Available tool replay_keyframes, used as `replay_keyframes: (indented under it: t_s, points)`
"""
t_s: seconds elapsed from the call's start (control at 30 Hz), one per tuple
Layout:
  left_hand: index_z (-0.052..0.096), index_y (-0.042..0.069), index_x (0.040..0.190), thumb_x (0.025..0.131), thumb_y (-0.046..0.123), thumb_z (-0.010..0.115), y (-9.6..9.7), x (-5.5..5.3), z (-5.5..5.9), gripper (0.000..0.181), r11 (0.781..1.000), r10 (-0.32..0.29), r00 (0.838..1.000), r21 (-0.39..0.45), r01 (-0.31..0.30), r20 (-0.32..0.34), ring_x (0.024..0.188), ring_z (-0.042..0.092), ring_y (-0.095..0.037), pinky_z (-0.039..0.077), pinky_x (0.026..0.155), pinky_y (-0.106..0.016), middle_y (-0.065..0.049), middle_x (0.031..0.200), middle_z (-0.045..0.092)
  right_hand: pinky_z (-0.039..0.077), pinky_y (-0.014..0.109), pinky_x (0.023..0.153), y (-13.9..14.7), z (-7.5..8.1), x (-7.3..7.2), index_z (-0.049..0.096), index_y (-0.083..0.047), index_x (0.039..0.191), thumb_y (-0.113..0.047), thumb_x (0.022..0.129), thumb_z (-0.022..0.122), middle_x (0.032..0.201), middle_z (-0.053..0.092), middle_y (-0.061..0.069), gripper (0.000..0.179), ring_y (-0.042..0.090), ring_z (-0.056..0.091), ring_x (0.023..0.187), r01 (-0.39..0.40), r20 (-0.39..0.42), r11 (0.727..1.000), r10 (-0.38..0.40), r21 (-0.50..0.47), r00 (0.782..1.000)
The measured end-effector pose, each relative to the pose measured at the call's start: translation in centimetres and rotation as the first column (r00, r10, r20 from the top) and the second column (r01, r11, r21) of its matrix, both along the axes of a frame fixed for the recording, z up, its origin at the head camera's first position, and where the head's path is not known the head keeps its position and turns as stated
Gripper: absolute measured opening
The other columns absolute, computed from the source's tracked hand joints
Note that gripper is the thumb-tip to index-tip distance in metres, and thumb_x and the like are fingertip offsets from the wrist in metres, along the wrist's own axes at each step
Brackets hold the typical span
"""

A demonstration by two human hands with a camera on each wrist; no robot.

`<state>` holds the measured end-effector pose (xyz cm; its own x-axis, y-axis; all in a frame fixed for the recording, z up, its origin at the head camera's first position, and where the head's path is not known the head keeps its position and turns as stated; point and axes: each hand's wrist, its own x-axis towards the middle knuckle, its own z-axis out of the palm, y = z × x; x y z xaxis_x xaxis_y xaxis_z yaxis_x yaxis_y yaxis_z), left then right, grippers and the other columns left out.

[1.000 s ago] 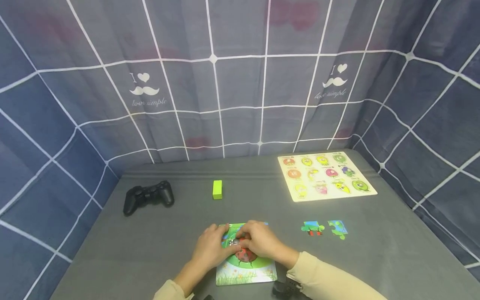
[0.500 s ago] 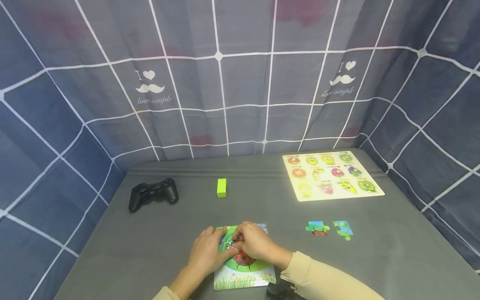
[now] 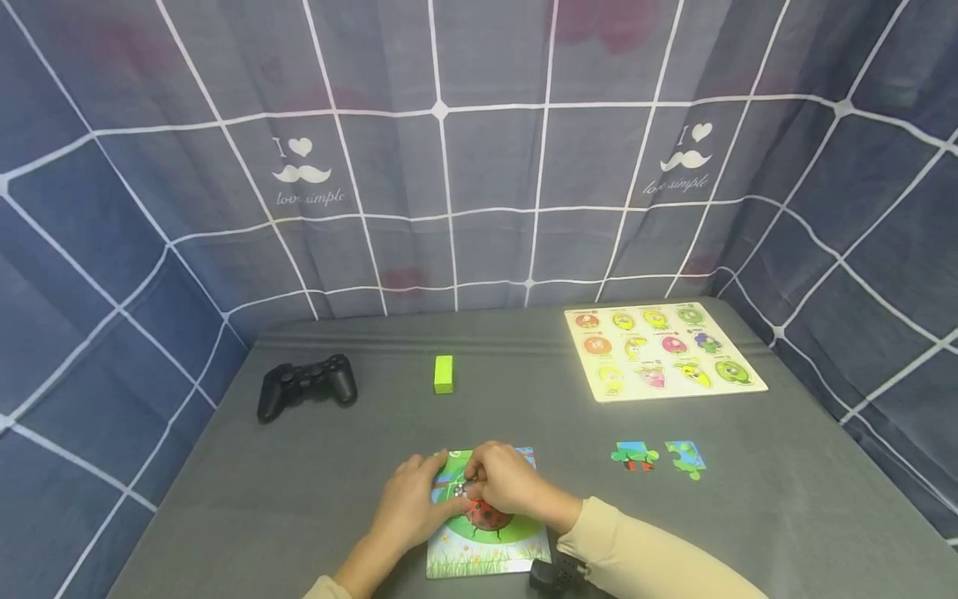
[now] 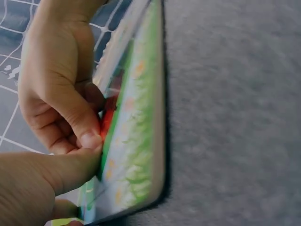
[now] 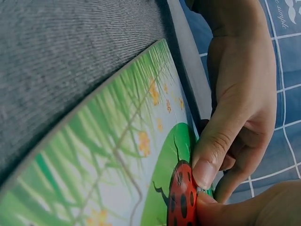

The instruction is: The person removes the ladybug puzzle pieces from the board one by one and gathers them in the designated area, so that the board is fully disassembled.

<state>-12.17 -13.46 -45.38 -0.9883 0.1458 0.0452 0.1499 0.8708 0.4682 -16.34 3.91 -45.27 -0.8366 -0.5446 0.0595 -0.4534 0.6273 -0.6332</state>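
Observation:
A ladybug jigsaw puzzle [image 3: 485,561] lies flat near the front of the table, under both hands. The left hand [image 3: 407,503] rests along its left side, thumb laid straight over the picture and fingers by the far left corner. Over the upper part, the right hand [image 3: 509,482] has its fingers curled and pinches a puzzle piece beside the ladybug's head; the fingers mostly hide that piece. In the right wrist view, the right thumb [image 5: 207,172] touches the puzzle next to the red ladybug [image 5: 181,195], close to the left thumb [image 5: 230,212].
Two loose jigsaw pieces, one with red marks [image 3: 634,455] and one blue and green [image 3: 686,457], lie to the right. Farther back are a fruit picture board [image 3: 621,391], a lime-green block [image 3: 444,374] and a black game controller [image 3: 307,385]. Checked curtains surround the table [image 3: 337,474].
The head view has shifted slightly. Both hands stay on the puzzle, with only small movements of the right fingers near the ladybug's head. The loose pieces have not moved.

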Motion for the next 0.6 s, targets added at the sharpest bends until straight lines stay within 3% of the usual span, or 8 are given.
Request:
replay_keyframes:
  t_s: [0.17, 0.43, 0.6]
  points:
    - [0.061, 0.007, 0.132, 0.072, 0.053, 0.079, 0.03, 0.21, -0.04, 0.078, 0.999, 0.004, 1.000, -0.042, -0.005, -0.022, 0.081, 0.051, -0.014, 0.042, 0.065, -0.030, -0.003, 0.094, 0.061, 0.044, 0.017, 0.062, -0.16, 0.34, 0.13, 0.069, -0.001, 0.088, -0.004, 0.078, 0.079, 0.082, 0.061, 0.003, 0.014, 0.005, 0.047, 0.071, -0.007, 0.044, 1.000, 0.007, 0.013, 0.999]
    - [0.059, 0.011, 0.121, 0.069, 0.047, 0.084, 0.20, 0.08, -0.16, 0.068, 0.999, 0.033, 0.999, 0.016, -0.033, -0.025, 0.092, 0.060, -0.022, 0.047, 0.071, -0.037, -0.007, 0.105, 0.066, 0.044, 0.019, 0.064, -0.15, 0.27, 0.18, 0.067, -0.003, 0.091, -0.004, 0.078, 0.079, 0.083, 0.060, 0.002, 0.018, 0.006, 0.048, 0.073, 0.002, 0.059, 1.000, -0.003, 0.003, 0.998]
    - [0.057, 0.011, 0.121, 0.070, 0.047, 0.084, 0.23, 0.01, 0.01, 0.068, 0.999, 0.028, 1.000, 0.026, -0.028, -0.011, 0.093, 0.060, -0.024, 0.047, 0.072, -0.039, -0.008, 0.107, 0.066, 0.043, 0.018, 0.058, 0.18, 0.06, 0.29, 0.056, -0.002, 0.104, -0.007, 0.080, 0.078, 0.079, 0.052, 0.000, 0.033, 0.005, 0.045, 0.067, 0.019, 0.080, 0.999, -0.015, -0.049, 0.997]
